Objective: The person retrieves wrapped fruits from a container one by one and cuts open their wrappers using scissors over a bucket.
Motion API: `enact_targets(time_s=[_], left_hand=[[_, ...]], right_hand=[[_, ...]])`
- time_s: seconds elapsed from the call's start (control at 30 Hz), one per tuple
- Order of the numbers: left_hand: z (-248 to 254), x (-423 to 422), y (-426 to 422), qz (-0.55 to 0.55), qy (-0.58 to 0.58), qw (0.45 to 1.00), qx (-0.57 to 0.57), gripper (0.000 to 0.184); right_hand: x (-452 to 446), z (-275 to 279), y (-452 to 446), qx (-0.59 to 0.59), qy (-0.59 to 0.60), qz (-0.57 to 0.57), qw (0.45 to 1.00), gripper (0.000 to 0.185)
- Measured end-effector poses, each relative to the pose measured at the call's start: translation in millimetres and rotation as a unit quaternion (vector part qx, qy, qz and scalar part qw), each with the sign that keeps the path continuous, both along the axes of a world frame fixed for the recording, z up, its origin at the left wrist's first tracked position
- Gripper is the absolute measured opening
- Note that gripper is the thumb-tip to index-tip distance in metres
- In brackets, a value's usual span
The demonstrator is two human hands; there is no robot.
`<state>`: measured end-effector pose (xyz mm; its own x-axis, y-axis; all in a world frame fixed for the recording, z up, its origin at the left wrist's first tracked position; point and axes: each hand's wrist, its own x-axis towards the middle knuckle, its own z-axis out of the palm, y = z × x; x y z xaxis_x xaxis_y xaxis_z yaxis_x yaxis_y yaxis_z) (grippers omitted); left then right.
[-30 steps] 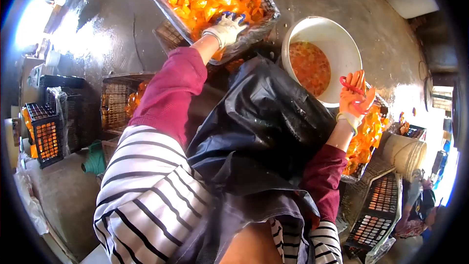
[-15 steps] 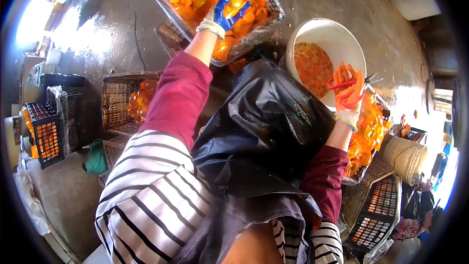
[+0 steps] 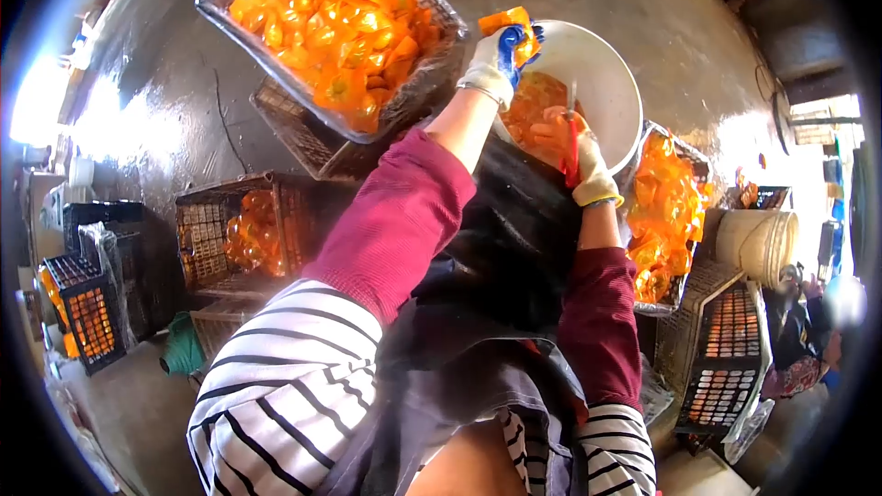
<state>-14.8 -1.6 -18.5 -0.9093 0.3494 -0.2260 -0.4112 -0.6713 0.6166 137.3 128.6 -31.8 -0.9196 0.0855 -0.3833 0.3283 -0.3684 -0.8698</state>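
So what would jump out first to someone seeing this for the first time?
Probably the glossy heap of bright orange packets in the plastic-lined crate at the upper left. Next, the white bucket at upper center-right, with the blue-and-white-gloved left hand holding an orange packet at its rim. The right hand, with what look like red-handled scissors, is at the bucket's lower side.

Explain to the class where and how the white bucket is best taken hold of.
I would grip the rim of the white bucket on its far right side, coming from beyond the person. The round, open lip stands bare there for fingers to hook over, while the left hand and right hand crowd the near side.
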Motion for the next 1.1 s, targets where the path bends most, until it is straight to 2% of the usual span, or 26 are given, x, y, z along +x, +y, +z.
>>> enact_targets(time_s=[0.03,0.07,0.13,0.17,0.27,0.3,0.33,0.4,0.5,0.6,0.63,0.67,0.73,0.77,0.8,0.87,0.9,0.97,1.0,1.03,1.1], left_hand=[[9,7,-2,-0.025,-0.040,0.991,0.122,0.034],[19,13,-1,-0.032,0.017,0.996,0.076,0.039],[19,9,1,-0.063,0.033,0.997,0.042,0.047],[18,9,3,-0.076,0.045,0.996,0.007,0.049],[17,14,5,-0.109,0.079,0.989,-0.068,0.054],[11,12,6,-0.115,0.093,0.986,-0.074,0.054],[7,9,7,-0.120,0.108,0.984,-0.079,0.054],[2,4,8,-0.127,0.120,0.984,-0.028,0.053],[8,8,9,-0.113,0.115,0.987,0.010,0.051],[30,25,3,-0.077,0.040,0.992,-0.095,0.050],[33,28,2,-0.084,0.069,0.979,-0.171,0.050],[20,26,5,-0.090,0.166,0.962,-0.198,0.048],[16,32,12,-0.063,0.156,0.972,-0.164,0.046],[13,29,11,-0.090,0.091,0.986,-0.108,0.041],[12,29,12,-0.109,0.064,0.986,-0.109,0.040],[11,27,12,-0.146,0.009,0.983,-0.112,0.038],[16,27,8,-0.187,0.074,0.947,-0.250,0.036],[-2,25,13,-0.189,0.096,0.945,-0.248,0.037],[-8,24,15,-0.192,0.108,0.944,-0.246,0.038],[34,36,6,-0.234,0.156,0.847,-0.451,0.037],[22,32,8,-0.225,0.203,0.837,-0.456,0.034]], right_hand=[[-3,-8,1,-0.004,-0.003,0.024,1.000,0.025],[-3,-16,-1,0.038,0.039,0.022,0.998,0.025],[-10,-16,-11,0.125,0.127,0.021,0.984,0.025],[-13,-12,-9,0.135,0.086,0.030,0.987,0.026],[-15,2,-14,0.061,0.037,0.009,0.997,0.028],[-17,0,-16,0.178,0.075,0.019,0.981,0.031],[-13,-1,-13,0.146,0.043,0.009,0.988,0.033],[-6,13,-14,0.084,-0.017,-0.008,0.996,0.039],[-6,43,-20,0.184,-0.097,0.013,0.978,0.039],[-11,2,-9,0.212,-0.043,0.025,0.976,0.039],[-14,-12,-9,0.202,-0.007,-0.004,0.979,0.038],[-18,-26,-9,0.190,0.029,-0.033,0.981,0.037],[-18,-12,-16,0.157,0.030,-0.045,0.986,0.035],[-16,-2,-14,0.137,-0.006,-0.027,0.990,0.032],[-14,10,-15,0.117,-0.042,-0.010,0.992,0.030],[-14,6,-11,0.160,-0.057,-0.007,0.985,0.030],[-15,1,-8,0.182,-0.065,-0.006,0.981,0.030],[-30,-56,9,0.259,0.018,-0.007,0.966,0.031],[-32,-64,12,0.258,0.039,-0.014,0.965,0.031],[-33,-64,10,0.257,0.059,-0.020,0.964,0.032],[-28,-53,3,0.176,0.057,-0.044,0.982,0.037]])
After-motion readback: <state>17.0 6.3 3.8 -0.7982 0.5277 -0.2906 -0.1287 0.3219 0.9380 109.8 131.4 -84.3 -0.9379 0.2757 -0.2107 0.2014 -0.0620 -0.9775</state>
